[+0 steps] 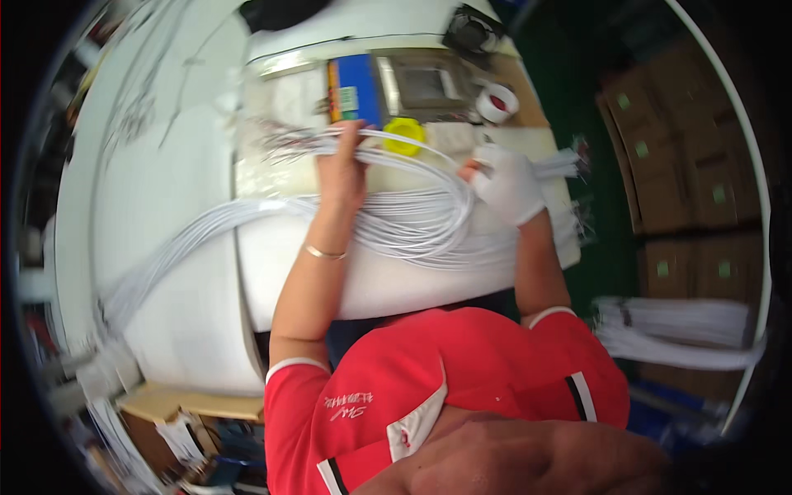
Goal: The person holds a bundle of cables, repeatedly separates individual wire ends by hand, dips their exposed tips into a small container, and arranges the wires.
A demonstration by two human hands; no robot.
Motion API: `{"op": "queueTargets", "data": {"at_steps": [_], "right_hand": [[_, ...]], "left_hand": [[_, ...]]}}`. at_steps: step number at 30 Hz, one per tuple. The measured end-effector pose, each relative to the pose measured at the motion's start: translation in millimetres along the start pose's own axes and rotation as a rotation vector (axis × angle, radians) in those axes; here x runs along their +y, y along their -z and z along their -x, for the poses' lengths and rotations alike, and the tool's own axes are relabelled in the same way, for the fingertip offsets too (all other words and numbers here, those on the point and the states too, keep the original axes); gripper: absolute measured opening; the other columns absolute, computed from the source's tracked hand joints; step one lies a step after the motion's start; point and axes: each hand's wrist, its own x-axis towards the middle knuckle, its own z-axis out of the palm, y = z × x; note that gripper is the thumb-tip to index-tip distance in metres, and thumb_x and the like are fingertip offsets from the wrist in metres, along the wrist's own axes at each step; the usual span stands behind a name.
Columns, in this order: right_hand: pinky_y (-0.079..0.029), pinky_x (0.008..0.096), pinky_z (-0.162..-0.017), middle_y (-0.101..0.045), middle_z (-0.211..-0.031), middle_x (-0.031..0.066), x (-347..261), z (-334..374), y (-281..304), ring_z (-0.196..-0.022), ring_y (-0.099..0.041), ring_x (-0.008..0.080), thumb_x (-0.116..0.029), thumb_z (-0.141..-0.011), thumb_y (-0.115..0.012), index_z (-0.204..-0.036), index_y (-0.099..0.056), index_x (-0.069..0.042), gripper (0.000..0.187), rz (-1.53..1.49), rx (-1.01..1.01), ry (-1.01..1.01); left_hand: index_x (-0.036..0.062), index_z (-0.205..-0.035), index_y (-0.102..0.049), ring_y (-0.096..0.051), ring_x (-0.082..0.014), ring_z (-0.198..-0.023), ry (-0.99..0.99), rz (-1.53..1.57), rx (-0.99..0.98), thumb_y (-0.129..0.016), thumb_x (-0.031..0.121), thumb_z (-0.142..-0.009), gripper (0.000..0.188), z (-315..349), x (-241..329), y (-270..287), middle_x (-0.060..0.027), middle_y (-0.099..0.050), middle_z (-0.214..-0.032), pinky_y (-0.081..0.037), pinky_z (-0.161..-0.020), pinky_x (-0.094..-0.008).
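My left hand, bare with a bangle on the wrist, is closed round a bunch of white cables close to their stripped, coloured wire ends. From there the cables bend round to the right in a loop. At the loop's right side, my right hand, in a white glove with bare fingertips, has its fingers curled in a pinch at a cable; the exact grip is blurred. Under both hands a thick bundle of white cables lies across the foam-covered table, its tail running off to the left.
Beyond my hands are a yellow round lid, a blue box, a grey tray, a white tape roll and a black fan. Cartons stand right, with more bundled cables below them.
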Motion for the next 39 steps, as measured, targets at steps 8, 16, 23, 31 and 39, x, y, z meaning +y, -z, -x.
{"op": "queueTargets", "data": {"at_steps": [8,16,23,31,39], "right_hand": [[-0.044,0.0338,-0.058,-0.058,-0.069,0.0129,-35.9,-22.6,-15.0,-0.062,-0.058,0.0259,-0.017,-0.074,-0.063,-0.081,-0.059,-0.004,0.014,-0.247,-0.084,-0.053],[-0.045,0.0350,-0.061,-0.059,-0.073,0.0131,-43.3,-27.6,-16.2,-0.068,-0.059,0.0287,-0.023,-0.073,-0.066,-0.084,-0.061,-0.006,0.021,-0.098,-0.171,0.023],[-0.045,0.0374,-0.063,-0.060,-0.074,0.0125,-38.1,-25.2,-16.8,-0.070,-0.059,0.0306,-0.019,-0.073,-0.065,-0.083,-0.060,-0.006,0.017,0.023,-0.205,0.026],[-0.044,0.0356,-0.064,-0.057,-0.076,0.0143,-15.8,-19.6,-7.6,-0.070,-0.056,0.0297,-0.009,-0.074,-0.061,-0.080,-0.054,-0.003,0.011,-0.079,0.027,0.051],[-0.043,0.0338,-0.063,-0.057,-0.074,0.0136,-10.7,-10.3,-15.2,-0.067,-0.055,0.0278,-0.008,-0.075,-0.060,-0.081,-0.055,-0.003,0.010,-0.152,-0.107,-0.034]], "left_hand": [[0.0055,-0.097,-0.047,-0.061,-0.0207,-0.086,-0.108,-0.008,-0.275,-0.052,0.021,-0.091,0.018,14.1,6.6,-0.3,-0.0081,-0.057,-0.086,-0.053,-0.067,-0.0288],[0.0039,-0.091,-0.052,-0.055,-0.0135,-0.066,-0.097,0.028,-0.303,-0.054,0.024,-0.090,0.020,2.0,-5.1,3.0,-0.0031,-0.051,-0.073,-0.046,-0.060,-0.0250],[0.0042,-0.092,-0.054,-0.056,-0.0106,-0.062,-0.140,-0.031,-0.257,-0.056,0.024,-0.089,0.020,5.6,-4.8,0.0,-0.0027,-0.056,-0.071,-0.045,-0.056,-0.0218],[0.0041,-0.095,-0.055,-0.059,-0.0108,-0.064,-0.053,0.016,-0.255,-0.063,0.011,-0.083,0.016,8.0,1.5,1.4,-0.0057,-0.062,-0.076,-0.043,-0.053,-0.0194],[0.0045,-0.086,-0.056,-0.056,-0.0090,-0.059,-0.070,0.068,-0.215,-0.064,0.005,-0.080,0.010,10.7,-2.3,0.7,-0.0038,-0.060,-0.075,-0.044,-0.054,-0.0190]]}}
